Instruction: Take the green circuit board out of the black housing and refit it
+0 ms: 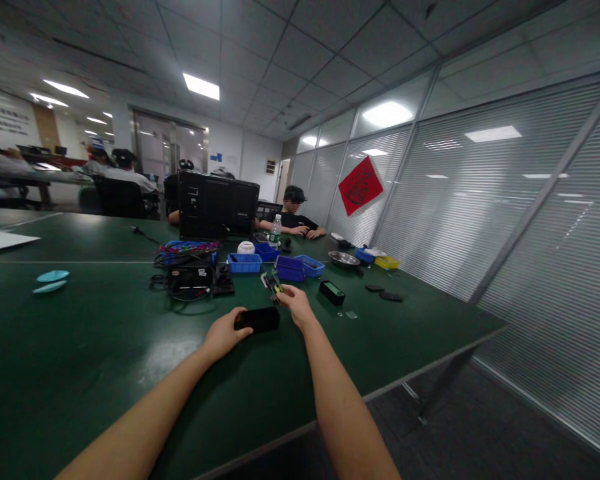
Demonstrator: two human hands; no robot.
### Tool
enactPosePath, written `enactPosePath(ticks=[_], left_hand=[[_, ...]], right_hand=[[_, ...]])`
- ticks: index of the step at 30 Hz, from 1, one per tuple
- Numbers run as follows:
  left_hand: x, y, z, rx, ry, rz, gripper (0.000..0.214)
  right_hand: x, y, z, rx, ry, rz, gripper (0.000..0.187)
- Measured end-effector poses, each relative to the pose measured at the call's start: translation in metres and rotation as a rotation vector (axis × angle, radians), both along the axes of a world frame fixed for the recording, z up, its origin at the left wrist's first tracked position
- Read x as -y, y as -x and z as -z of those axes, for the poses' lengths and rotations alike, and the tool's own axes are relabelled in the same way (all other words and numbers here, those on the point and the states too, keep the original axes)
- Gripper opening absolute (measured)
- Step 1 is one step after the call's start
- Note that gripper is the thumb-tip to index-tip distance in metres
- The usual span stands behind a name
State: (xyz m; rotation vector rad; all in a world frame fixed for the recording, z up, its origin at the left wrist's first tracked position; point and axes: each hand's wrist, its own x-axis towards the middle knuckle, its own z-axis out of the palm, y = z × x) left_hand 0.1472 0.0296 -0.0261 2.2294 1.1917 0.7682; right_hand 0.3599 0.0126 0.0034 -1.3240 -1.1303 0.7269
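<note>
My left hand (pixel 227 335) is closed around the left end of a black open-topped box (pixel 261 321), which rests on the green table. Between the fingers of my right hand (pixel 296 303) is a small circuit board (pixel 271 283) with green and yellow parts, held tilted just above and behind the box. The details of the board are too small to make out. To the right of my right hand stands a second black box (pixel 332 293) with a green piece in its top. Two tiny pieces, a ring (pixel 339 315) and a clear flat bit (pixel 351 315), lie near it.
Blue bins (pixel 245 263) stand behind my hands, beside a black device with cables (pixel 190 280). Farther back are a monitor (pixel 218 203), a water bottle (pixel 275 230) and a metal bowl (pixel 344 259). Dark flat pieces (pixel 391 297) lie right. A person (pixel 295 217) sits across the table (pixel 105 333).
</note>
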Motion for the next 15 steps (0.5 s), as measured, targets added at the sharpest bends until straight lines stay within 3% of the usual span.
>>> enactPosePath(ticks=[2, 5, 15], left_hand=[[0.0, 0.0, 0.001, 0.01, -0.001, 0.003, 0.048], [0.0, 0.0, 0.001, 0.017, -0.005, 0.006, 0.048], [-0.002, 0.0, 0.002, 0.037, 0.018, 0.022, 0.048]], right_hand=[[0.005, 0.003, -0.006, -0.179, -0.058, -0.182, 0.045], [0.013, 0.006, -0.013, -0.247, -0.062, -0.346, 0.047], [0.017, 0.007, -0.015, 0.11, 0.028, -0.364, 0.041]])
